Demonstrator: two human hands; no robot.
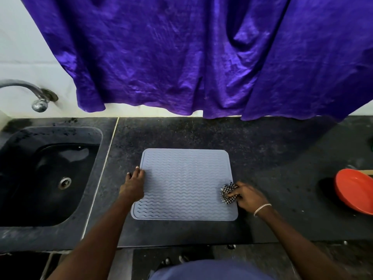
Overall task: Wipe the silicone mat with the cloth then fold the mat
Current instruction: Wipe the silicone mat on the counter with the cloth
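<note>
Left hand (134,183) flat, fingers spread, pinning the grey silicone mat (184,184) at its left edge, right hand (249,197) clenched around the bunched checkered cloth (228,194) on the mat's right edge, mat flat on the dark counter (262,148), no writing legible

Mat (185,184): pale grey-blue, covered in rows of raised wavy lines. Cloth (228,193): black-and-white check. Counter (262,150): dark speckled grey-black. Sink (30,158): black, at the counter's left end. Bowl (354,193): orange-red, at the right edge. Curtain (171,53): glossy purple. Bracelet (262,208): silver.
</note>
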